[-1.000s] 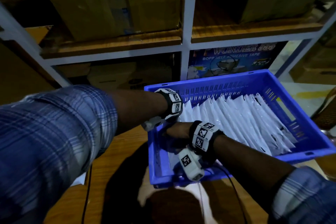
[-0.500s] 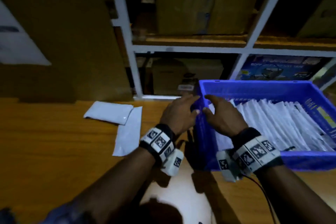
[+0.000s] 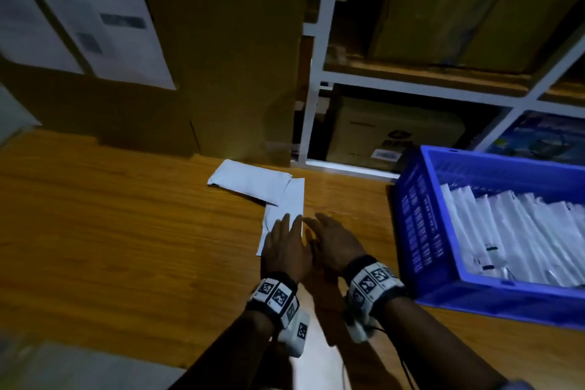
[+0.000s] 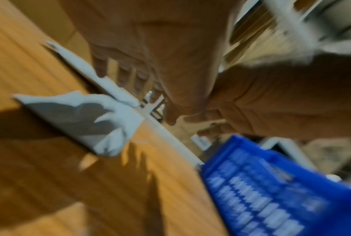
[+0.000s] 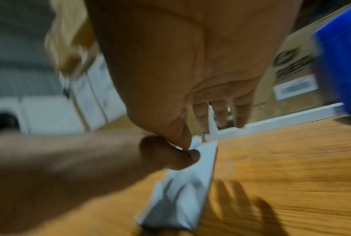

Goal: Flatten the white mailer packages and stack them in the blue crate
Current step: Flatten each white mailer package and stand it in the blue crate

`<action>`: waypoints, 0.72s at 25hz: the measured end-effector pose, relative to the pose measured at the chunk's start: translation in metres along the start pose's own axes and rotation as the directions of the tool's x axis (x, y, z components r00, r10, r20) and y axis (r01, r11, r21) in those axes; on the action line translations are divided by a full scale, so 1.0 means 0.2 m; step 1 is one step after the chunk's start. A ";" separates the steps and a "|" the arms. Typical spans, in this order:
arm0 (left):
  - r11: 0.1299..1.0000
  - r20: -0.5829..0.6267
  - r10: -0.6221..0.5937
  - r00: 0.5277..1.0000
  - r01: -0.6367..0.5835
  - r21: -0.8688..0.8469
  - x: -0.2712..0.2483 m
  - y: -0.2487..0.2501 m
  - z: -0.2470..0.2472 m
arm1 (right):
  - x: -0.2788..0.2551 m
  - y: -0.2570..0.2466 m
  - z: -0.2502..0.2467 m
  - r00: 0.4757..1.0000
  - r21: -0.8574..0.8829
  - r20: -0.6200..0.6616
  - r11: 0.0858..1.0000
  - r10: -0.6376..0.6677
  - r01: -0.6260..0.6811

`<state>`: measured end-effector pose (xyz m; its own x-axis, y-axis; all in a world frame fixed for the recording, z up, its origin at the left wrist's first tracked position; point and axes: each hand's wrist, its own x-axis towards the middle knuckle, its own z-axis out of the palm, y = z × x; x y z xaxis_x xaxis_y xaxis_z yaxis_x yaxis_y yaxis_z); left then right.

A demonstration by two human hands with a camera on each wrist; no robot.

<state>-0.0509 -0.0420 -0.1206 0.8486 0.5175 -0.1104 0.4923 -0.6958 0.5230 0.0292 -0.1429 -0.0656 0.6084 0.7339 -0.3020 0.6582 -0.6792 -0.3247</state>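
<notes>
Nearer mailer [image 3: 285, 215] lay directly beneath left hand [image 3: 286, 247], long axis running away from its spread fingers [image 3: 278, 225]; right hand [image 3: 335, 244], fingers straight, was just beside.

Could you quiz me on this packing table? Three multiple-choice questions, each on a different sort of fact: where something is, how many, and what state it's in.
1. Where is the blue crate?
A. right of both hands
B. left of both hands
C. up on the shelf

2. How many white mailers lie on the wooden table outside the crate?
A. none
B. two
C. six

3. How are the left hand and right hand?
A. both fists
B. gripping the crate
C. fingers straight, over the near mailer

Answers: 1 A, the crate sits at the table's right end. 2 B, the near mailer and the far mailer overlap. 3 C, the fingers are spread and hold nothing.
</notes>
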 end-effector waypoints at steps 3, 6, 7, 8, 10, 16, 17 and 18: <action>0.984 0.001 -0.144 0.990 0.144 0.103 0.09 -0.05 0.08 | 0.18 0.01 0.05 0.996 -0.194 0.082 0.979 -0.040 0.055; 0.965 0.026 -0.242 0.970 0.237 0.112 0.16 -0.06 0.14 | 0.32 0.05 0.12 0.990 -0.283 0.131 0.955 -0.052 0.088; 0.963 0.035 -0.251 0.967 0.246 0.111 0.16 -0.06 0.16 | 0.35 0.07 0.13 0.989 -0.301 0.142 0.949 -0.051 0.093; 0.963 0.039 -0.250 0.967 0.244 0.112 0.17 -0.07 0.17 | 0.39 0.08 0.13 0.986 -0.314 0.159 0.944 -0.056 0.104; 0.970 0.043 -0.226 0.973 0.220 0.101 0.16 -0.08 0.16 | 0.43 0.10 0.13 0.980 -0.342 0.182 0.929 -0.085 0.144; 0.991 0.044 -0.012 0.999 0.018 -0.132 0.05 -0.18 0.14 | 0.44 0.17 0.13 0.959 -0.437 0.188 0.857 -0.211 0.274; 0.987 0.038 0.014 0.999 -0.008 -0.161 0.02 -0.20 0.14 | 0.42 0.18 0.13 0.954 -0.463 0.181 0.836 -0.238 0.296; 0.985 0.041 0.032 0.999 -0.024 -0.169 -0.01 -0.22 0.14 | 0.39 0.18 0.12 0.951 -0.488 0.174 0.817 -0.254 0.307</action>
<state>-0.0686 -0.0261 -0.1670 0.8711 0.4739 -0.1286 0.4317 -0.6142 0.6607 0.0894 -0.1108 -0.1233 0.3344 0.8706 -0.3608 0.9411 -0.3286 0.0793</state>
